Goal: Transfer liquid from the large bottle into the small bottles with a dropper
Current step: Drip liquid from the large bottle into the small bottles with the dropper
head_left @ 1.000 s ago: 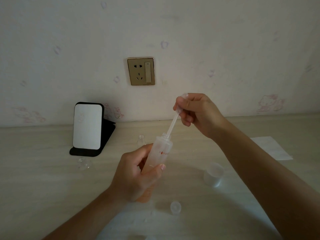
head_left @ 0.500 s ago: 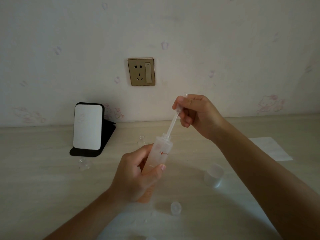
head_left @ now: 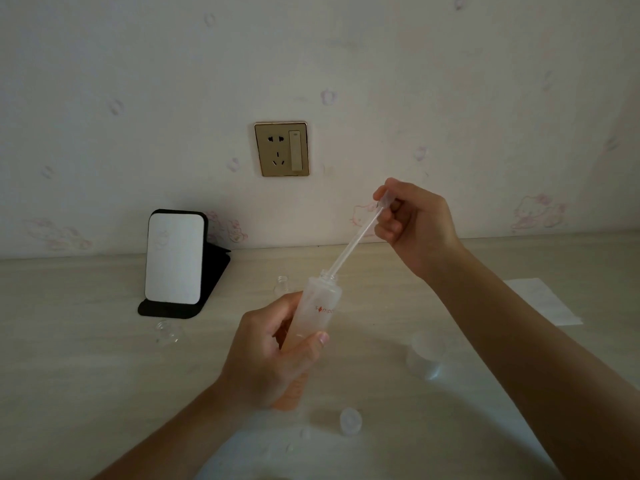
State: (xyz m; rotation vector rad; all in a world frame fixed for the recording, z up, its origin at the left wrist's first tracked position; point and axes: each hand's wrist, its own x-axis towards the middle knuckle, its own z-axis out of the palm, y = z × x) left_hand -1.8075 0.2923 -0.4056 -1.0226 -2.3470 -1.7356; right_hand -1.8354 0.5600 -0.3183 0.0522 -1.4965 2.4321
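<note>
Dropper (head_left: 356,237) drawn up from the large bottle (head_left: 320,306)
Raised since a moment before, its bulb was pinched by the fingers (head_left: 394,189) of the right hand (head_left: 419,226), tip barely inside the neck; the bottle was clasped by the left hand (head_left: 270,355), and a small bottle (head_left: 282,284) just beyond those fingers was judged the next stop.

The widest bare tabletop (head_left: 86,375) lies near left, bounded on the far side by a propped stand (head_left: 176,261) and a small clear bottle (head_left: 168,330) just in front of it. In the middle the left hand (head_left: 273,355) gripping the large bottle (head_left: 320,301) and the right hand (head_left: 415,220) pinching the dropper (head_left: 358,237) block the way, a second small bottle (head_left: 282,284) just behind them. Right of them stand a clear cap (head_left: 427,355) and, nearer, a smaller cap (head_left: 350,421); a flat paper (head_left: 543,303) lies far right.
</note>
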